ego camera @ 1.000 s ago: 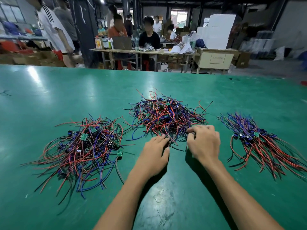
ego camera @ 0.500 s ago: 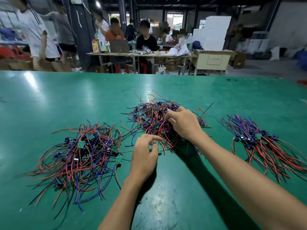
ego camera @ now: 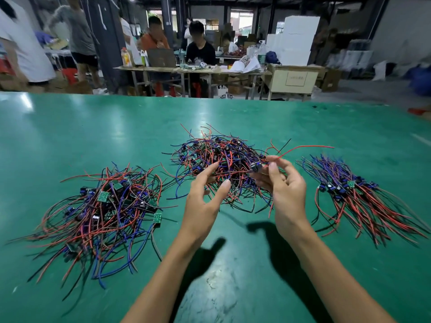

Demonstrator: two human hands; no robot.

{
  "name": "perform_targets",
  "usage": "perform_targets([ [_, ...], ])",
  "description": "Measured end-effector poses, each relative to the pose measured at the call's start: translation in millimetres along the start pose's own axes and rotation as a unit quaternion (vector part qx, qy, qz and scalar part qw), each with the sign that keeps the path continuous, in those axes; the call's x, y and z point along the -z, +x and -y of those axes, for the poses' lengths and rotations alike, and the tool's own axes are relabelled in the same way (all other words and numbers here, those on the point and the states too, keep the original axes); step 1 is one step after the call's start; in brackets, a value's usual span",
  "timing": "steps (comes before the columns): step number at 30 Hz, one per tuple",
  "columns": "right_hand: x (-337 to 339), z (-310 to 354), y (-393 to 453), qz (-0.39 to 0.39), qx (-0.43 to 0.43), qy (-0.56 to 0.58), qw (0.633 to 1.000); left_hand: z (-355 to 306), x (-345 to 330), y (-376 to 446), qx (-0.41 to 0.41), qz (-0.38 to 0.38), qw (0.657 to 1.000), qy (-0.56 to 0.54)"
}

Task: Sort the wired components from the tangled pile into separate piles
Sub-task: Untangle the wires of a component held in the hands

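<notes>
Fingers of my right hand (ego camera: 283, 183) pinch one wired component (ego camera: 256, 167) above the tangled pile (ego camera: 221, 159), lifted to free its wires; my left hand (ego camera: 205, 194) hovers open just beside, ready to untangle.

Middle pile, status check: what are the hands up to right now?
Right hand pinches one wired component, lifted off the middle pile. Left hand open, holding nothing. Its wires still trail into the tangle.
</notes>
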State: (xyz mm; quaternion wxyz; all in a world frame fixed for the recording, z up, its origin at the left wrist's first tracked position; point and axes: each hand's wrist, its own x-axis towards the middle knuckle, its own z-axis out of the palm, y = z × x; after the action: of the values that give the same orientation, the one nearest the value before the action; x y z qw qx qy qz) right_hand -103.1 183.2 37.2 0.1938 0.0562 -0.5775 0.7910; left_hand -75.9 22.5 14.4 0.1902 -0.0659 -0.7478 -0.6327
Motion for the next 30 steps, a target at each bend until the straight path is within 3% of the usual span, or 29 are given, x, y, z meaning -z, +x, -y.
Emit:
perform_targets([
  [3,5,2,-8,0.025,-0.051,0.013,0.998,-3,0,-2,-0.036,0.025,0.998,0.039],
  [10,5,2,-16,0.060,-0.099,0.017,0.993,3,3,-4,-0.175,-0.046,0.960,0.214],
  [14,7,3,-16,0.068,-0.081,-0.030,0.994,-4,17,1,-0.209,-0.190,0.937,0.205],
  [16,9,0,-18,0.063,-0.070,-0.060,0.994,-6,33,8,-0.190,-0.308,0.914,0.185],
  [19,8,-9,-20,0.077,-0.060,-0.102,0.990,-1,72,14,-0.132,-0.484,0.846,0.183],
  [21,5,-14,-22,0.076,-0.042,-0.139,0.986,5,97,13,-0.066,-0.557,0.806,0.187],
  [23,3,-20,-21,0.058,-0.001,-0.202,0.978,12,110,11,0.043,-0.574,0.785,0.229],
  [25,-2,-25,-16,0.040,0.042,-0.273,0.960,18,110,9,0.125,-0.539,0.779,0.296],
  [28,-19,-29,4,-0.001,0.071,-0.364,0.929,19,103,7,0.170,-0.475,0.782,0.366],
  [30,-34,-31,22,-0.010,0.090,-0.440,0.893,15,101,8,0.195,-0.477,0.777,0.362],
])
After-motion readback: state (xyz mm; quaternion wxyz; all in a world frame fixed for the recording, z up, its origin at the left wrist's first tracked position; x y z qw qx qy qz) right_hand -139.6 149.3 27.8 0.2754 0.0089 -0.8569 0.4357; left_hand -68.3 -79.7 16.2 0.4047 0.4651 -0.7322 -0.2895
